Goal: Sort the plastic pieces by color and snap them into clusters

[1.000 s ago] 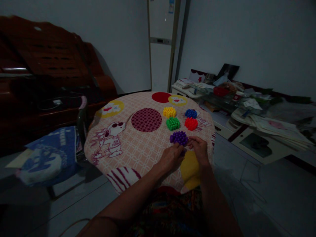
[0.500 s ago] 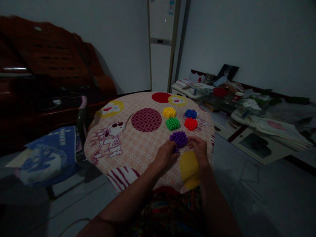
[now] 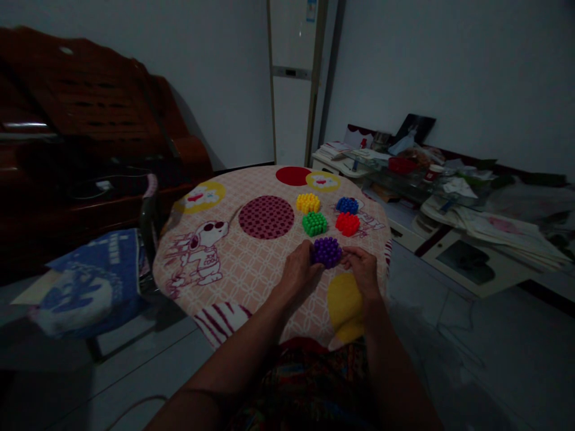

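A cluster of purple round-topped pegs (image 3: 327, 252) stands on the patterned tablecloth (image 3: 251, 272), close in front of me. My left hand (image 3: 300, 269) grips its left side, thumb on the near edge and fingers behind. At the right edge, my right hand (image 3: 362, 268) has its fingers curled and fingertips pinched together against the pegs; whether a single piece lies between them is too small to tell. Just beyond are similar clusters: green (image 3: 314, 223), red (image 3: 347, 223), yellow (image 3: 308, 203) and blue (image 3: 347, 206).
A chair with a blue printed bag (image 3: 96, 281) stands left of the round table, before a dark wooden sofa (image 3: 103, 108). At right, a low cabinet (image 3: 467, 257) carries papers, a paper cup (image 3: 432, 173) and bags. A tall white unit (image 3: 291, 114) stands behind.
A purple piece that showed under my left fingers at the cluster's near-left is no longer seen apart from it. My left hand has moved slightly up against the cluster; the right hand has hardly moved.
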`<control>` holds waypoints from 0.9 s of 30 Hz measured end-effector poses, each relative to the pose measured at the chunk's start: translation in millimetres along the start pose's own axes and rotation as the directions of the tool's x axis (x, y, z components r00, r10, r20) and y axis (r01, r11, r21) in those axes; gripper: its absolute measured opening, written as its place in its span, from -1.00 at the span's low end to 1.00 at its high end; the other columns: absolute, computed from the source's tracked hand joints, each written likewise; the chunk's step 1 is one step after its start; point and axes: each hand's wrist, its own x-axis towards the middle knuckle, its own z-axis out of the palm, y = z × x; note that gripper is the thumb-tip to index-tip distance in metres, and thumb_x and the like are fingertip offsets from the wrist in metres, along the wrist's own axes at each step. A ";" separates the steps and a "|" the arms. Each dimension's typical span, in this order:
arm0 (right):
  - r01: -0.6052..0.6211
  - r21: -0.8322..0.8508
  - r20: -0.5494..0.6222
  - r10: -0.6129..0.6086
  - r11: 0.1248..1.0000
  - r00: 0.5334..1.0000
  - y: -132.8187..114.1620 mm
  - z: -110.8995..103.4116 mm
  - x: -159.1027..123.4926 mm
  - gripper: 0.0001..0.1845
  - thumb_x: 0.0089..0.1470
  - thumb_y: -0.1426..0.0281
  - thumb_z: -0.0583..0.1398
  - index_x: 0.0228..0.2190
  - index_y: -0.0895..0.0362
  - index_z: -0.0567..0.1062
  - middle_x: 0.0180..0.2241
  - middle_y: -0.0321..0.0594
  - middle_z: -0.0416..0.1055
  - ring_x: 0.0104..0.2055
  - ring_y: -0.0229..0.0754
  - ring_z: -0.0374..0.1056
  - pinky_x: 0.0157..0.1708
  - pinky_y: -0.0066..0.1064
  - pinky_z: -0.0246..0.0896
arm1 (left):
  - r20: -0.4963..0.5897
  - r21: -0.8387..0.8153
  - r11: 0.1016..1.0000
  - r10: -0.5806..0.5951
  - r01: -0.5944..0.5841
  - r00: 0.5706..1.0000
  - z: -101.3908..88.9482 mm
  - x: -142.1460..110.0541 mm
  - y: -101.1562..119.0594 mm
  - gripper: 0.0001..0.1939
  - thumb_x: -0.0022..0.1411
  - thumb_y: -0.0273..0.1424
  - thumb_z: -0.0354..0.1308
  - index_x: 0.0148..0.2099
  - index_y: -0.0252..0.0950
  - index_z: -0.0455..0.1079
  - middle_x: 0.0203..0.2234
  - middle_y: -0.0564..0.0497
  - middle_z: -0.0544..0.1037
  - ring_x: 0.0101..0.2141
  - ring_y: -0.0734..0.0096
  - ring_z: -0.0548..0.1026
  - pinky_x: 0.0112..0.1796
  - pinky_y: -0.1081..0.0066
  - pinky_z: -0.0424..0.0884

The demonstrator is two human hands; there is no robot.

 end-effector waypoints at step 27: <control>-0.023 -0.027 0.011 0.023 0.999 1.000 -0.2 2.0 0.9 -0.59 -0.17 0.35 0.17 -0.23 0.16 0.62 -0.36 -0.17 0.58 -0.45 -0.22 0.43 -0.49 -0.43 0.27 | 0.057 -0.009 0.997 -0.070 0.070 0.996 4.2 7.1 -8.5 -0.29 0.00 -0.42 0.38 0.18 -0.25 0.19 -0.14 -0.11 0.58 -0.12 0.18 0.54 -0.13 0.29 0.36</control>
